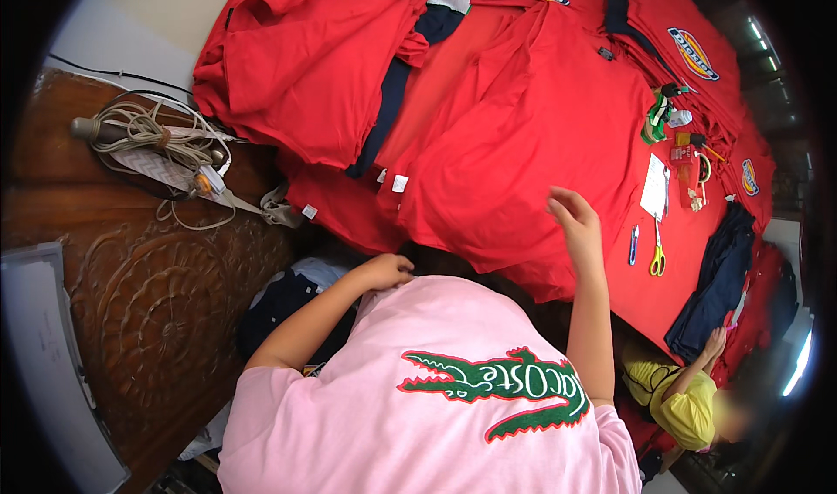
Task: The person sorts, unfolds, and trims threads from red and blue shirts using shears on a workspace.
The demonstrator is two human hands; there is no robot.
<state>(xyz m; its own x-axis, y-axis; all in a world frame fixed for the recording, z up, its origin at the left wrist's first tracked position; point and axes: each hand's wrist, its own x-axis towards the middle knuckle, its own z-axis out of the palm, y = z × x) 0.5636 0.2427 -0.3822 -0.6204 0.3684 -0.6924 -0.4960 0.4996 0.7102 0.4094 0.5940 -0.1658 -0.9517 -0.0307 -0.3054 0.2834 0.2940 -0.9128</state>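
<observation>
My right hand (575, 218) is raised over a red shirt (523, 128) spread on the table, its fingers loosely bent and apart, with nothing visible in them. Low by the table's near edge, my left hand (386, 272) rests close to the front of the pink shirt (349, 424) I wear. Its fingers curl downward, and whatever they may hold is hidden. Left of the spread shirt lies another red garment (314, 75) with a dark navy strip (384, 119). Small white tags (399, 183) show near the red cloth's lower edge.
Yellow-handled scissors (657, 260), a blue cutter (634, 245) and white paper (654, 187) lie to the right. Red shirts with badges (693, 54) are stacked beyond. At left, coiled cords (153, 132) sit on carved wood (166, 302). A person in yellow (684, 407) handles dark cloth (715, 267).
</observation>
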